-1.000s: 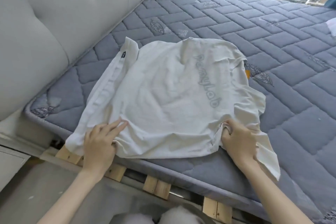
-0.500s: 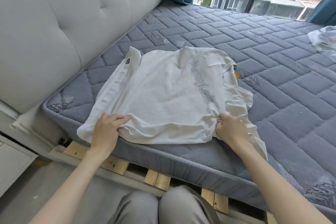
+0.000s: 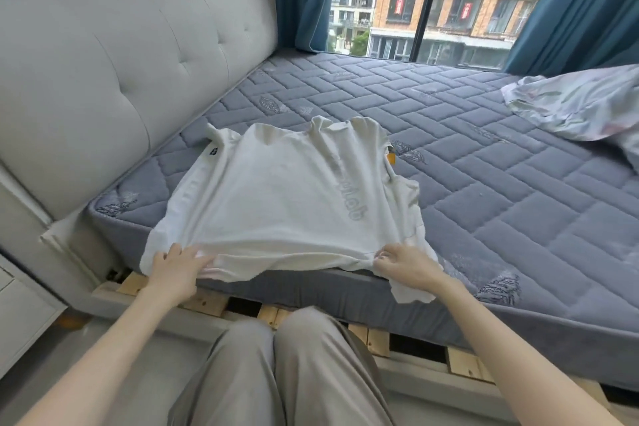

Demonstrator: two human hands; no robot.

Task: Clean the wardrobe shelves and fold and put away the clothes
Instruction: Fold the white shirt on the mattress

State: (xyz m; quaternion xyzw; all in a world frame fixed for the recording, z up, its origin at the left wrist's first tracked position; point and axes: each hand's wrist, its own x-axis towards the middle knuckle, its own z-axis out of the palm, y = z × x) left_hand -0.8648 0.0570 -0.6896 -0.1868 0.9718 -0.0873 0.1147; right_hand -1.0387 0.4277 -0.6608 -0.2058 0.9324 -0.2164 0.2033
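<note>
A white T-shirt [image 3: 276, 197] with pale grey lettering lies on the near corner of the blue-grey quilted mattress [image 3: 484, 183]. Its near edge is raised off the bed. My left hand [image 3: 176, 270] grips that edge at the left, fingers curled over the fabric. My right hand [image 3: 403, 261] pinches the same edge at the right, where a loose flap hangs over the mattress side. The far part of the shirt still rests on the mattress, with a small dark label at its far left.
A padded grey headboard [image 3: 121, 73] runs along the left. A crumpled pale garment [image 3: 581, 104] lies at the far right of the bed. Wooden slats [image 3: 380, 339] show under the mattress edge. My knees [image 3: 283, 363] are below. Teal curtains [image 3: 570, 7] frame a window behind.
Both hands have closed on the shirt's near edge and raised it off the mattress, pulling the fabric taut. The camera view has lifted, showing the window and the far garment.
</note>
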